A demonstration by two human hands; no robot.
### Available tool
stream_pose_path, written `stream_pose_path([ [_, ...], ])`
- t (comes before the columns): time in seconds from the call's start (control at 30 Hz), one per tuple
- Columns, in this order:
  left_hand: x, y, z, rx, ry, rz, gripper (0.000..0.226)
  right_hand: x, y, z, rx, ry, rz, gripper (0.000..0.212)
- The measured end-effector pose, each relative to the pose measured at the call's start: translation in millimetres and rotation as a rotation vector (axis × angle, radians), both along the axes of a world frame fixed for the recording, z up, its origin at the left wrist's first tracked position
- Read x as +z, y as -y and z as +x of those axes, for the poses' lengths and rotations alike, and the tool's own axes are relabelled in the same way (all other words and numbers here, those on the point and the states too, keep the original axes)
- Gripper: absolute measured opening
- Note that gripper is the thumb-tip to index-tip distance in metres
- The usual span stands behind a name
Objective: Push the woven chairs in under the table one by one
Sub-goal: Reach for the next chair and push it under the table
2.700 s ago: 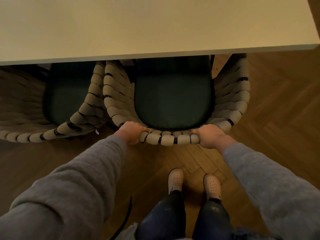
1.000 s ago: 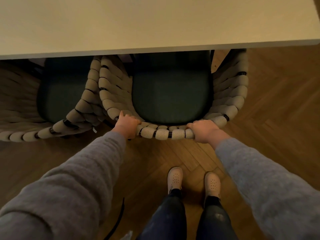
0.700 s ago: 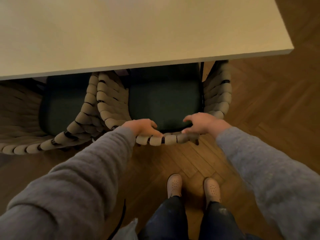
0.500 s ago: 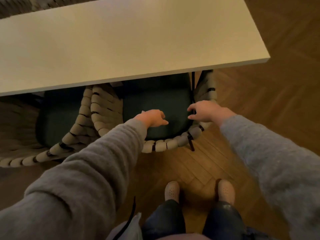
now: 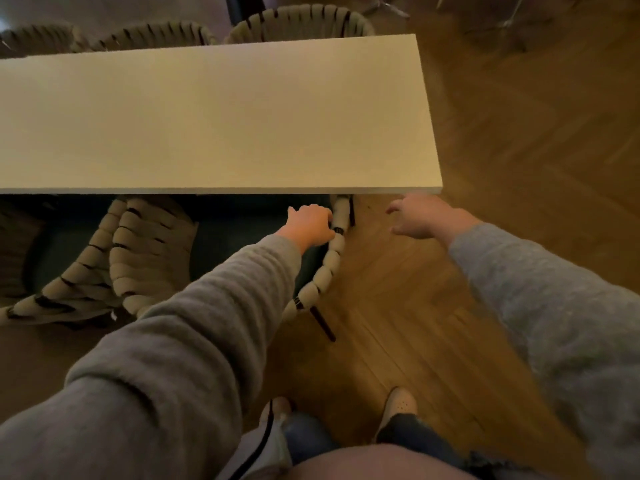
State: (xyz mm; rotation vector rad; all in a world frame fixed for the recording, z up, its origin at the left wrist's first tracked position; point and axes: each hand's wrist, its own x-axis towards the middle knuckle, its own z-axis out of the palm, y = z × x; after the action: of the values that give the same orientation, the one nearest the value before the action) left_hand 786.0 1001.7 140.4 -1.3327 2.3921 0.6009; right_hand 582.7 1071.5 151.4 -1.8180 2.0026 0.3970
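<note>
The white table (image 5: 214, 116) fills the upper middle of the head view. The right woven chair (image 5: 325, 268), thick beige weave around a dark green seat, stands partly under the table's near edge. Its curved back still sticks out toward me. A second woven chair (image 5: 79, 271) stands pushed against it on the left. My left hand (image 5: 310, 223) hovers at the right chair's arm rim, fingers loose and gripping nothing. My right hand (image 5: 422, 216) hangs open over the floor by the table's near right corner, away from the chair.
Three more woven chairs, e.g. (image 5: 301, 20), line the table's far side. Herringbone wood floor (image 5: 519, 150) spreads to the right of the table. A black chair leg (image 5: 322, 323) angles out near my feet (image 5: 398, 407).
Both hands have let go of the right chair's back, after it slid further under the table. My view and both hands have shifted right, so the table's right end shows.
</note>
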Motion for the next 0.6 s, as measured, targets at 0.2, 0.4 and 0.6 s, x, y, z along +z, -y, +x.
stream_pose_path([
  [0.2,-7.4,0.1,-81.5,0.107,-0.050,-0.035,0.059,9.2,9.9,-84.3,0.055,-0.016,-0.044,0.058],
  [0.4,-0.6,32.5,-138.7,0.135,0.027,-0.091,0.063,6.6,48.0,-136.4,0.106,0.008,-0.041,0.062],
  [0.6,-0.8,96.6,-184.5,0.178,0.048,-0.153,0.061,4.2,120.4,-180.7,0.156,0.006,-0.049,0.063],
])
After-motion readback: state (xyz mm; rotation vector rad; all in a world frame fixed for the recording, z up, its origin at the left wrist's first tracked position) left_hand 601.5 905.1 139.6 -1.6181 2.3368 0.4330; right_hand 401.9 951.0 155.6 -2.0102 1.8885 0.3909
